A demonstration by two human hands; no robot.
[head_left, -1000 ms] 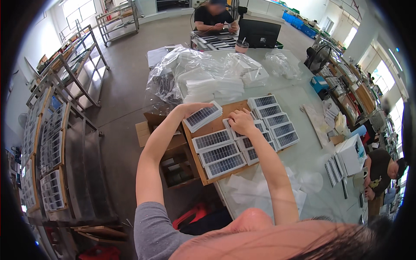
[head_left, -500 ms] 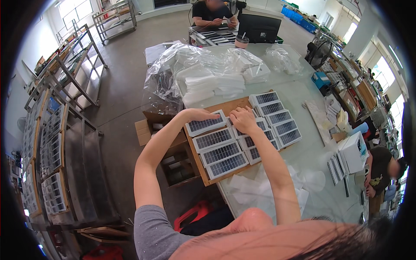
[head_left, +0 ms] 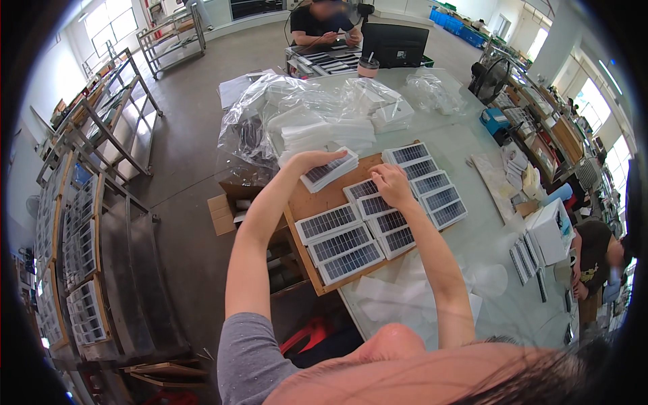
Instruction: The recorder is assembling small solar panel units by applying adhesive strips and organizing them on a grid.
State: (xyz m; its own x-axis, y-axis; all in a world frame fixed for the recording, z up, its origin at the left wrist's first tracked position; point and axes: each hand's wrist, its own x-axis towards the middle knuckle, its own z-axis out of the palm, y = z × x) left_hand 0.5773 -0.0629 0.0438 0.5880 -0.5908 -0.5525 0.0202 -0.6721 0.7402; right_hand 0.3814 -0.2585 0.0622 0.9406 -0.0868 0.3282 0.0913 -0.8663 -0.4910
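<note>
My left hand [head_left: 309,160] is closed on a stack of small solar panels [head_left: 332,170] with white frames, its fingers along the far edge. The stack is tilted over the far left part of a wooden board [head_left: 317,200]. My right hand [head_left: 393,185] is over the middle column of solar panels [head_left: 389,222], fingers curled at its far end; what they grip is hidden. More panels lie in stacks at the near left [head_left: 343,262] and along the right [head_left: 437,192] of the board.
Behind the board lie white foam sheets [head_left: 324,135] and clear plastic bags [head_left: 253,108]. An open cardboard box [head_left: 223,210] stands below the table's left side. Foam pieces [head_left: 385,297] lie in front. A person [head_left: 324,27] sits beyond a monitor [head_left: 395,46]; another works at right.
My left hand has lifted the far left stack of panels and moved it away from me, baring wood beneath. My right hand has shifted slightly over the middle panels.
</note>
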